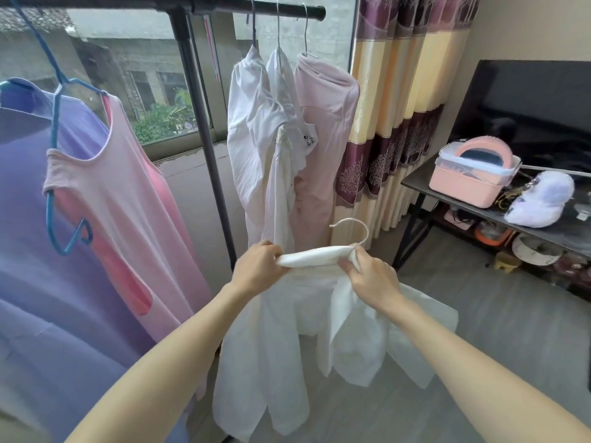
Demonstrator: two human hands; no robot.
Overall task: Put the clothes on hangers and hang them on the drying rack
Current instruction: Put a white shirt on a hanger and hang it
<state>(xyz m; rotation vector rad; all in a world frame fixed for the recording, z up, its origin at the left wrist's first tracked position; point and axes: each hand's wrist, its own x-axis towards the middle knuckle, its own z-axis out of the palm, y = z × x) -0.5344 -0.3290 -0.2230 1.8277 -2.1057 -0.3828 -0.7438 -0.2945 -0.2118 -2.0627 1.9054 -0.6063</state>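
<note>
Gripping a white garment at its top, both hands were clamped on the bunched collar band, which ran roughly level from left to right between them. Left hand pinched the left end of the band, right hand pinched the right end with fingers curled round the cloth. A metal hanger sat in the garment; only its hook showed, rising just above the right hand, open end curling toward the left. The garment's long axis ran straight down from the band, its loose panels hanging below the wrists. It was held low, in front of the drying rack and well below the top bar.

Counts: one garment in hand, one hanger in it. On the rack bar, right of the upright post, three hung garments: two white garments and one pale pink garment, each on a thin metal hook, side by side and touching. Left of the post, a pink sleeveless dress on a blue hanger, and a purple garment beside it, overlapping. At right, a dark table carried a pink lidded box and a white fluffy item.
</note>
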